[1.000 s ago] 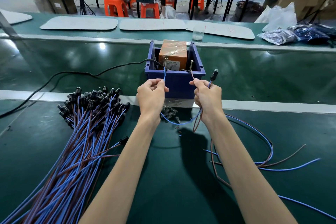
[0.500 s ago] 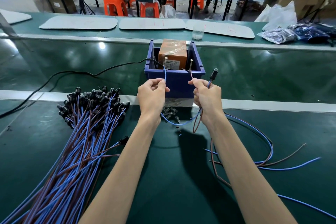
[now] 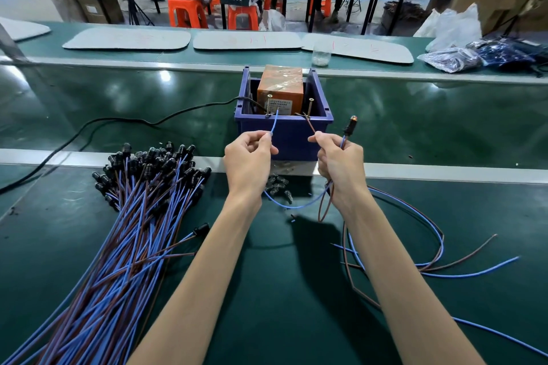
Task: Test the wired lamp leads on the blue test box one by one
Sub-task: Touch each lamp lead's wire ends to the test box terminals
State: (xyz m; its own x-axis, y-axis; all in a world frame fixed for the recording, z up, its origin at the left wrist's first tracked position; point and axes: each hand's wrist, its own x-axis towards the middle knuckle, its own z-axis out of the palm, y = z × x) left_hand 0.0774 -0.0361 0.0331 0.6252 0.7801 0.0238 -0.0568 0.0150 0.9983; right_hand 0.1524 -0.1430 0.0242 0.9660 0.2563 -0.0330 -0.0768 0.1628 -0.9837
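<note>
1. A blue box (image 3: 292, 142) sits on a glossy green belt, the foot of its front wall meeting a metal strip (image 3: 444, 176) that crosses the table.
2. Inside the box is an orange block (image 3: 280, 86). 2 upright pins, a left pin (image 3: 269, 105) and a right pin (image 3: 310, 105), stand at its front rim.
3. Just in front of the box, the left hand (image 3: 249, 157) pinches a blue wire (image 3: 274, 124). The wire's end rises beside the left pin; contact cannot be told.
4. At the box's front right corner, the right hand (image 3: 341, 160) pinches a brown wire (image 3: 310, 127) reaching the right pin's foot. Its curled fingers also hold a lamp (image 3: 350, 124), whose tip shows orange.
5. Left of the box, a bundle of leads (image 3: 124, 216) fans toward the near edge.
6. Right of the box, loose leads (image 3: 430, 246) curl on the mat. Green mat shows between the forearms.
7. A black cable (image 3: 118, 124) leaves the box's left rim.
</note>
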